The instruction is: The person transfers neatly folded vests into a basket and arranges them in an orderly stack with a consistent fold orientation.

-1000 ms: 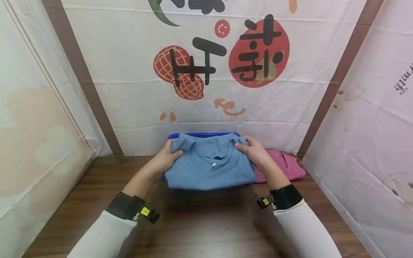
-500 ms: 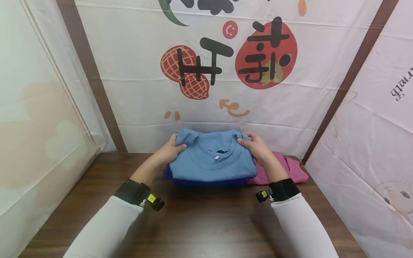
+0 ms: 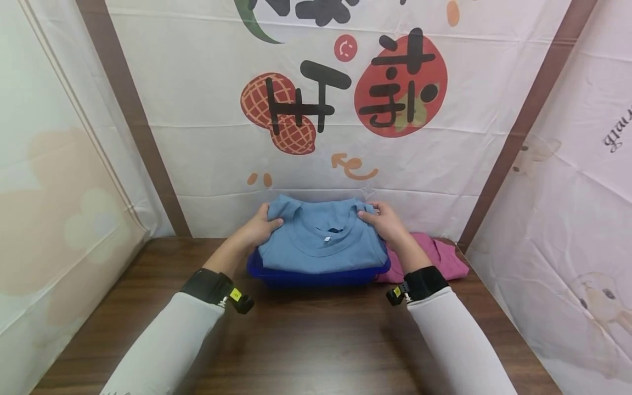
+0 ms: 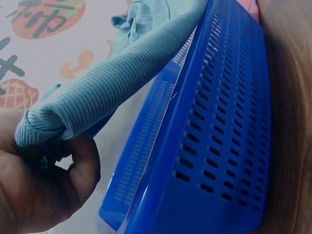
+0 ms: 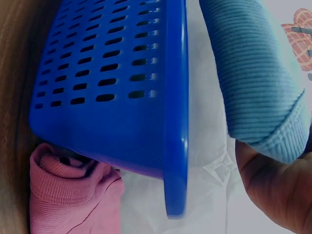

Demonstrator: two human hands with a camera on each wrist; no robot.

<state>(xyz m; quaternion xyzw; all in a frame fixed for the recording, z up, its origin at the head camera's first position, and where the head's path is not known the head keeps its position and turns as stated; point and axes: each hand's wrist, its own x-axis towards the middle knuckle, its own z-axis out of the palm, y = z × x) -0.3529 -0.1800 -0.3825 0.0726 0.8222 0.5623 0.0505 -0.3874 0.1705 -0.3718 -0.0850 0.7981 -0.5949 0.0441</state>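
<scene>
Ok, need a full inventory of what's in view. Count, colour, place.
Smooth wood-grain table: 1, brown, across the lower head view
Perforated plastic basket: 1, deep blue, on the table against the back wall side
Folded ribbed-knit shirt: 1, light blue with small white neck label, over the basket
Folded ribbed-knit garment: 1, pink, on the table by the basket's right end
Printed cloth walls: 3 sides, white, back, left and right
Left hand: 1, bare, holding the shirt's left end
Right hand: 1, bare, holding its right end
Strapped wrist cameras: 2, black, one per wrist
Long sleeves: 2, white, on the forearms
</scene>
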